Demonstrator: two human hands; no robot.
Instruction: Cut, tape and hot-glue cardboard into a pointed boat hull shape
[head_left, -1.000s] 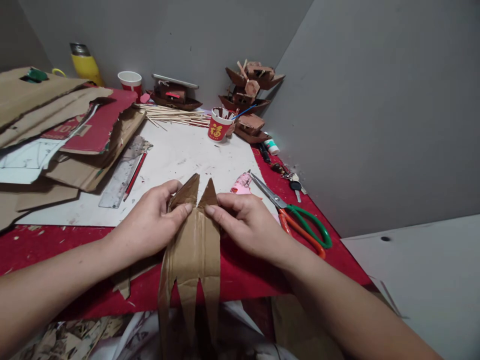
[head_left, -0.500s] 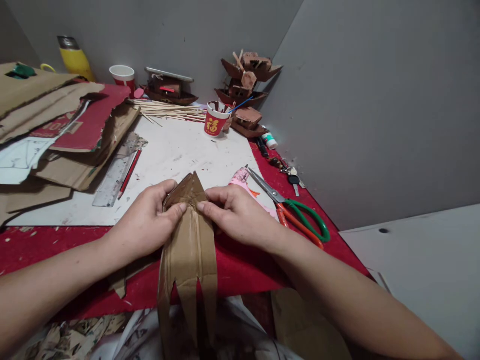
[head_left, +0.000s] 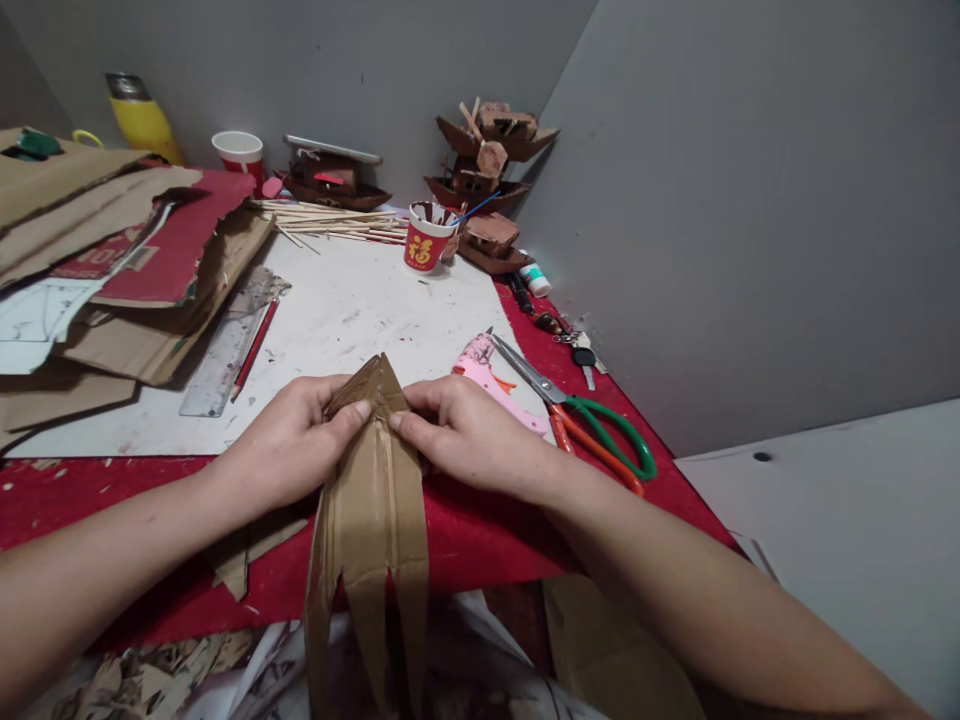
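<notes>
A folded piece of brown cardboard [head_left: 371, 500], pointed at its far end and cut into long tapering strips at the near end, hangs over the table's front edge. My left hand [head_left: 315, 430] grips its left side near the tip, thumb on top. On the opposite side my right hand [head_left: 457, 430] pinches it the same way, with its thumb close to the middle crease. Both hands' other fingers are partly hidden behind the cardboard. Just past my right hand lie a pink glue gun [head_left: 495, 385] and scissors [head_left: 577, 410] with green and orange handles.
Cardboard sheets [head_left: 165, 345] are piled at left, beside a clear ruler [head_left: 217, 370] and a red pencil [head_left: 255, 350]. Thin wooden sticks [head_left: 330, 218], a red paper cup [head_left: 427, 240] and brown model boats [head_left: 487, 180] stand at the back. Keys [head_left: 585, 355] lie near the right edge.
Both hands still hold the cardboard, which has tilted slightly, its tip a little lower in view. The whole view has shifted slightly.
</notes>
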